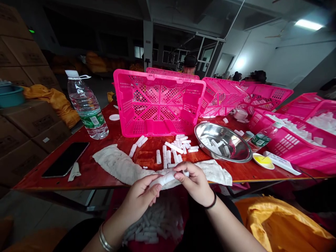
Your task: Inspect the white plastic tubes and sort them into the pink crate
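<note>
Between my two hands, above the table's front edge, is a white cylindrical roll (166, 179). My left hand (144, 196) is closed around its left end, thumb on top. My right hand (193, 182) pinches its right end between thumb and fingers; a small white round end (186, 173) shows by those fingertips. Under and behind the hands lies a soiled white cloth (118, 164). Several small white tubes (165, 154) lie loose on the red table (147, 159) just beyond. Below my hands, many more white tubes (149, 227) are heaped near my lap.
A pink basket (160, 129) stands on its side at the back. To the right are a steel bowl (244, 150) holding tubes, a yellow-filled dish (262, 161) and full pink baskets (286, 143). A water bottle (89, 108) and phone (65, 159) are left; an orange sack (286, 213) lies lower right.
</note>
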The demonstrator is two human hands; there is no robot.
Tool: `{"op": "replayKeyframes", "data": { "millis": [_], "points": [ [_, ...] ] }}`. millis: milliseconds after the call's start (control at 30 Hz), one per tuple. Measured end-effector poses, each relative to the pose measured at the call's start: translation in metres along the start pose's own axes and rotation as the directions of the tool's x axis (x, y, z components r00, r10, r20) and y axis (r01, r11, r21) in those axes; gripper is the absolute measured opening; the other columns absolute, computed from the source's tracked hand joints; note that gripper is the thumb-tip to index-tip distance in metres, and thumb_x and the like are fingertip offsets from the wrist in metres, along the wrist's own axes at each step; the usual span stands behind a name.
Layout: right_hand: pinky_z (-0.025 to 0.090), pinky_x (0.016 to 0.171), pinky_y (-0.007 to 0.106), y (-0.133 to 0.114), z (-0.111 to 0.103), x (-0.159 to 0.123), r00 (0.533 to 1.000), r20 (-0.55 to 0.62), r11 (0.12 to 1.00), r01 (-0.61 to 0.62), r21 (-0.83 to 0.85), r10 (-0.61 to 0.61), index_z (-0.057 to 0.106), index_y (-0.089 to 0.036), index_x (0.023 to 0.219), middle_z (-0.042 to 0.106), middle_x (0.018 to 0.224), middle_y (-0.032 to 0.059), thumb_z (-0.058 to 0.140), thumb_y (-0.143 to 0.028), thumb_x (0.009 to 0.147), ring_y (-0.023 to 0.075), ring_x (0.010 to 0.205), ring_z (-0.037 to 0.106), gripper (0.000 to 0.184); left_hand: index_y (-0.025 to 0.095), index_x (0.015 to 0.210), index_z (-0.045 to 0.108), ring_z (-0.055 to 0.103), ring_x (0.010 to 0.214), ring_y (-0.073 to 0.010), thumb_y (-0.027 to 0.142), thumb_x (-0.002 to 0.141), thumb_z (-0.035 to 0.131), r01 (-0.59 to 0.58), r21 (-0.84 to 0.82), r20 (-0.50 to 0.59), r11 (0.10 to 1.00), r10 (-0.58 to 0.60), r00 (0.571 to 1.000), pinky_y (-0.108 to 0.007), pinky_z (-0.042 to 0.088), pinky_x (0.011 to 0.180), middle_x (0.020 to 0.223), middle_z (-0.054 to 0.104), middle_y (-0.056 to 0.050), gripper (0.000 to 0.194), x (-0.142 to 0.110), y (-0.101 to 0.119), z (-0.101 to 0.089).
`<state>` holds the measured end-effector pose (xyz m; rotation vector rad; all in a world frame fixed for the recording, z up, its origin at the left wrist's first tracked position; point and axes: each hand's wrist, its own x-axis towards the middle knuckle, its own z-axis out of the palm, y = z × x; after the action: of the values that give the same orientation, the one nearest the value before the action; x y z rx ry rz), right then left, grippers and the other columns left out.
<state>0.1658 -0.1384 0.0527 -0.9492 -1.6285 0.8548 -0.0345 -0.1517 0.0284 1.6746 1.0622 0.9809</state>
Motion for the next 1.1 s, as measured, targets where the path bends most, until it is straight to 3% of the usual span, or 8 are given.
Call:
{"op": "replayKeyframes", "data": {
  "millis": [133, 233, 367, 533, 700, 833, 933, 1100],
  "points": [
    [0.048, 0.070, 0.025, 0.002, 0.008, -0.005, 1.000, 0.009, 0.994, 0.016, 0.110, -0.017, 0.067, -0.019, 0.082, 0.063, 0.077, 0.0017, 0.060, -0.029, 0.084, 0.0121, 0.073, 0.059, 0.012, 0.024, 0.119, 0.060, 0.064, 0.094, -0.0181, 0.024, 0.086, 0.056, -0.316, 0.359, -0.179, 0.878, 0.397, 0.900, -0.027, 0.052, 0.085, 0.103, 0.069, -0.005, 0.032, -0.006, -0.006, 0.005],
    [0.046, 0.068, 0.026, 0.007, 0.010, -0.018, 0.985, 0.166, 0.989, -0.073, 0.128, 0.051, 0.068, -0.020, 0.098, 0.058, 0.074, 0.0016, 0.053, -0.032, 0.088, 0.0115, 0.069, 0.054, 0.022, 0.025, 0.124, 0.054, 0.065, 0.090, -0.0146, 0.021, 0.088, 0.054, -0.370, 0.474, -0.166, 0.799, 0.494, 0.854, -0.023, 0.051, 0.081, 0.100, 0.069, -0.004, 0.036, -0.015, -0.019, 0.003],
    [0.038, 0.051, 0.022, 0.020, 0.003, -0.037, 0.924, 0.214, 0.869, -0.373, 0.324, 0.317, 0.055, -0.023, 0.117, 0.058, 0.076, 0.0012, 0.049, -0.031, 0.085, 0.0099, 0.058, 0.047, 0.034, 0.022, 0.121, 0.056, 0.063, 0.096, -0.0192, 0.035, 0.086, 0.055, -0.255, 0.554, -0.020, 0.793, 0.318, 0.948, -0.028, 0.051, 0.085, 0.104, 0.067, -0.007, 0.037, -0.005, -0.033, -0.020],
    [0.042, 0.058, 0.020, 0.027, 0.008, -0.033, 0.900, 0.133, 0.710, -0.412, 0.571, 0.416, 0.048, -0.023, 0.102, 0.064, 0.088, 0.0029, 0.059, -0.013, 0.068, 0.0110, 0.069, 0.052, 0.037, 0.012, 0.127, 0.050, 0.048, 0.120, -0.0323, 0.030, 0.087, 0.050, 0.223, 0.553, -0.407, 0.803, 0.027, 0.913, -0.048, 0.033, 0.104, 0.118, 0.059, -0.018, 0.044, 0.077, -0.048, -0.069],
    [0.048, 0.072, 0.025, 0.028, 0.014, -0.016, 0.921, 0.058, 0.738, -0.346, 0.580, 0.386, 0.056, -0.026, 0.102, 0.057, 0.119, 0.0038, 0.079, -0.016, 0.060, 0.0123, 0.084, 0.058, 0.049, 0.007, 0.130, 0.043, 0.061, 0.099, -0.0390, 0.008, 0.065, 0.067, 0.350, 0.407, -0.453, 0.843, -0.146, 0.879, -0.054, 0.042, 0.090, 0.098, 0.066, -0.020, 0.070, 0.133, -0.054, -0.093],
    [0.048, 0.076, 0.027, 0.032, 0.006, -0.011, 0.940, -0.028, 0.856, -0.297, 0.424, 0.340, 0.065, -0.021, 0.088, 0.063, 0.100, 0.0041, 0.075, -0.029, 0.070, 0.0146, 0.086, 0.059, 0.022, 0.015, 0.136, 0.033, 0.066, 0.089, -0.0243, 0.021, 0.077, 0.058, 0.245, 0.221, -0.419, 0.944, -0.135, 0.898, -0.040, 0.051, 0.083, 0.106, 0.064, -0.012, 0.064, 0.101, -0.038, -0.068],
    [0.048, 0.067, 0.025, 0.029, 0.011, -0.011, 0.969, 0.004, 0.925, -0.239, 0.295, 0.249, 0.060, -0.023, 0.110, 0.062, 0.080, 0.0008, 0.062, -0.033, 0.083, 0.0108, 0.068, 0.056, 0.028, 0.014, 0.119, 0.050, 0.068, 0.084, -0.0189, 0.035, 0.085, 0.050, 0.149, -0.051, -0.301, 0.987, -0.158, 0.940, -0.034, 0.055, 0.078, 0.107, 0.065, -0.011, 0.040, 0.057, -0.020, -0.032],
    [0.047, 0.069, 0.023, 0.018, 0.024, -0.011, 0.989, -0.124, 0.978, -0.056, 0.200, 0.082, 0.056, -0.027, 0.102, 0.061, 0.086, -0.0002, 0.056, -0.027, 0.088, 0.0107, 0.077, 0.058, 0.015, 0.016, 0.096, 0.066, 0.068, 0.083, -0.0180, 0.034, 0.064, 0.080, 0.098, -0.723, -0.152, 0.684, -0.296, 0.943, -0.028, 0.054, 0.081, 0.096, 0.070, -0.007, 0.039, 0.015, -0.004, -0.003]
  ]
}}
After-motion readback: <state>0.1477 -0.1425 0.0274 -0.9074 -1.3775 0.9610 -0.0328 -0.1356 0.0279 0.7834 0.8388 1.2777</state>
